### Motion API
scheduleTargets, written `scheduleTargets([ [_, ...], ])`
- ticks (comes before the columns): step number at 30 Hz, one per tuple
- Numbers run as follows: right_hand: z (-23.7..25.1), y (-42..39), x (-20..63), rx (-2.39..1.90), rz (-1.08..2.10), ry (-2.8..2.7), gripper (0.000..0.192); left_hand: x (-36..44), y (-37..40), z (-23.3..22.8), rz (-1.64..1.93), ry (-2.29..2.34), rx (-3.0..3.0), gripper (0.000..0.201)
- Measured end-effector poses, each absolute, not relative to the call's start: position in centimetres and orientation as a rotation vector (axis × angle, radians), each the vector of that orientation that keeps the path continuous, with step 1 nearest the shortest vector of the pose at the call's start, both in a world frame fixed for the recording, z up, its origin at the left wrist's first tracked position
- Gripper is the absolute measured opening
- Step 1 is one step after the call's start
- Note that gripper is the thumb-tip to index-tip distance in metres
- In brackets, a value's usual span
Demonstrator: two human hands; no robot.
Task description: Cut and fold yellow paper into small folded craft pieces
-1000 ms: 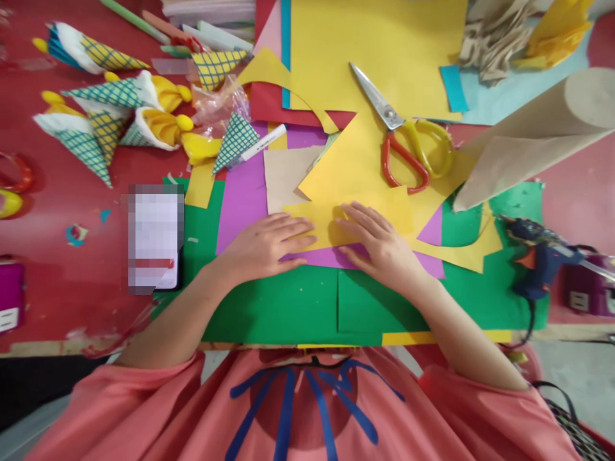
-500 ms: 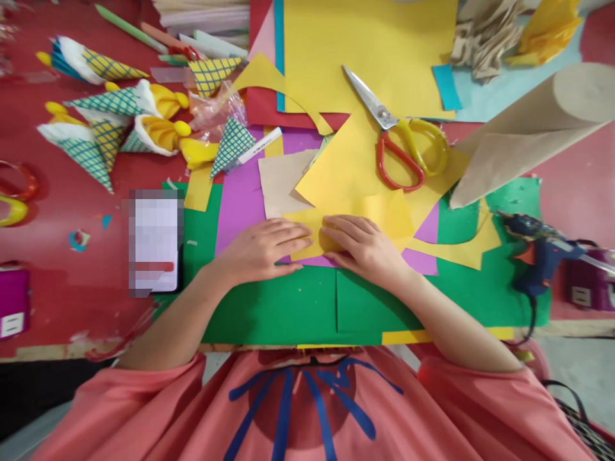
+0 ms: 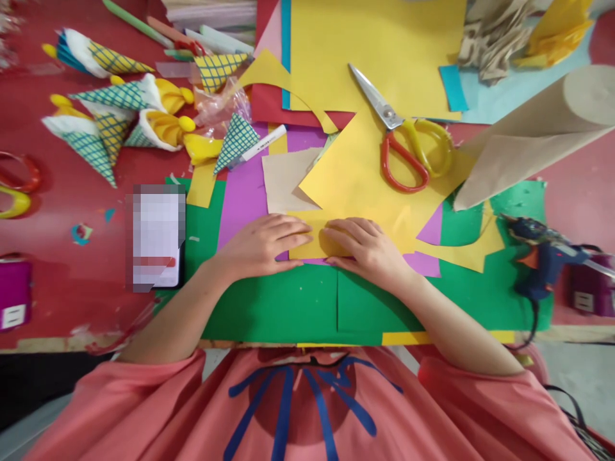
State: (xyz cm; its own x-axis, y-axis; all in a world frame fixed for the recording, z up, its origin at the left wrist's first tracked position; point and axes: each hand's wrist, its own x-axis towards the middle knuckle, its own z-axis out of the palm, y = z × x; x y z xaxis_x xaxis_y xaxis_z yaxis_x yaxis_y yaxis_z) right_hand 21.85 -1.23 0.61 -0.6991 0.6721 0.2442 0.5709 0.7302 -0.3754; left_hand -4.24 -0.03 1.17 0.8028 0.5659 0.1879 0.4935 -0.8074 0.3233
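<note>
Red table (image 3: 72, 282) | left hand (image 3: 262, 246), right hand (image 3: 368, 250) flat, open, pressing yellow paper (image 3: 312, 238)

The phone (image 3: 156, 238) screen is blurred out, nothing legible there. The brown paper roll (image 3: 542, 131) runs off the right edge, and the right hand (image 3: 368, 250) covers the yellow paper's (image 3: 307, 240) near corner.

1. Left hand (image 3: 262, 246): palm down, lying flat, fingers stretched toward the right, forearm coming in from the near left.
2. Right hand (image 3: 368, 250): palm down, fingers bent slightly, fingertips almost meeting the left ones.
</note>
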Motion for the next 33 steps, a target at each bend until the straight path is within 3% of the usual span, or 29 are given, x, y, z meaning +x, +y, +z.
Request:
scheduleTargets([
  [7,0.7,-1.3,21.9,-0.932,0.406,-2.496,0.024,-4.3,-0.3,1.3,0.506,0.823,2.682,0.032],
  [11,0.8,-1.4,22.1,-0.875,0.475,-2.445,0.019,-4.2,-0.1,1.4,0.629,0.863,2.65,0.01],
  [15,1.0,-1.8,22.0,-0.766,0.564,-2.472,0.021,-4.0,-0.1,1.7,0.682,0.933,2.497,0.005],
  [20,1.3,-2.2,21.8,-0.834,0.573,-2.488,0.022,-3.0,-1.0,1.5,0.667,1.094,2.378,0.015],
  [23,1.4,-2.3,21.8,-0.871,0.55,-2.48,0.026,-2.2,-1.5,0.9,0.652,1.207,2.428,0.023],
  [28,1.4,-2.3,21.7,-0.803,0.484,-2.657,0.032,-1.4,-1.8,0.8,0.553,1.163,2.604,0.011],
  [33,1.3,-2.2,21.5,-0.83,0.544,-2.618,0.029,-0.9,-3.2,1.6,0.563,1.218,2.755,0.017],
])
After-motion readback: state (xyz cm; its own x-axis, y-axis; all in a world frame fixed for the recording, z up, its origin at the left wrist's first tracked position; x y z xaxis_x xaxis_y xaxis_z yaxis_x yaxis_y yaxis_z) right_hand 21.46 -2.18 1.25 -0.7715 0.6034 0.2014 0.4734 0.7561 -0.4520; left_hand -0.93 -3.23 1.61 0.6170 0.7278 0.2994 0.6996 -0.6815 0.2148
